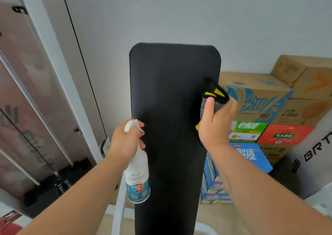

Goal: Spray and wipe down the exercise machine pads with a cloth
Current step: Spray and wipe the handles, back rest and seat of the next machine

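Two bare hands in shot: left hand point(125, 141), right hand point(213, 125). The left forearm point(80, 189) and right forearm point(251, 189) run bare right to the frame's edge. The right thumb point(209, 107) shows a short, rounded nail.

Stacked boxes point(260, 94) crowd right of pad point(167, 91); open gap left, up to white frame point(59, 73).

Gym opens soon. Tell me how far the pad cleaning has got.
Done: nothing clearly; the pad shows no visible wet marks. In hand: the left hand grips the bottle beside the pad, the right hand holds the cloth at its right edge. Left: wiping most of the pad, likely.
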